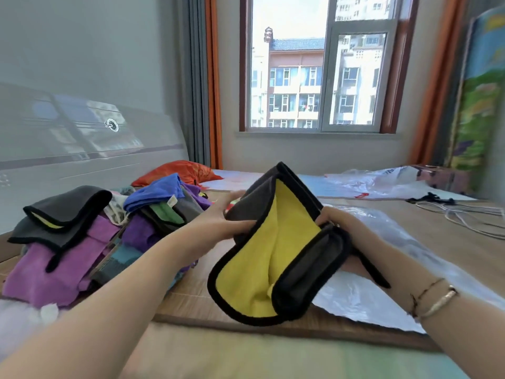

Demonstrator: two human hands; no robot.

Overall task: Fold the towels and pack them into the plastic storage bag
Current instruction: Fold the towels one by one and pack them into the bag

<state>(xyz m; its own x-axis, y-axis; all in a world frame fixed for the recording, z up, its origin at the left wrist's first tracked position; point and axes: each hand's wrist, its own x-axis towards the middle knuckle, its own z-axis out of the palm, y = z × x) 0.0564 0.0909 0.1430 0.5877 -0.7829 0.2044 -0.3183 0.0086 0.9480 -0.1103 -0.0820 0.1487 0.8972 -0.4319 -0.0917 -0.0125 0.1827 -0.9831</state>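
Here, the soft, light grey-and-yellow microfibre towel with black edging, held above the clear plastic storage bag, sags between left hand and right hand, both clamped on its edges; the hemmed corners look the surest hold

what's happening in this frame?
A person is mid-fold on a grey-and-yellow towel, held up over the bed with the left hand gripping one edge and the right hand the other. A pile of unfolded towels sits to the left. The clear plastic storage bag lies flat under the towel; whether anything is packed in it is unclear.
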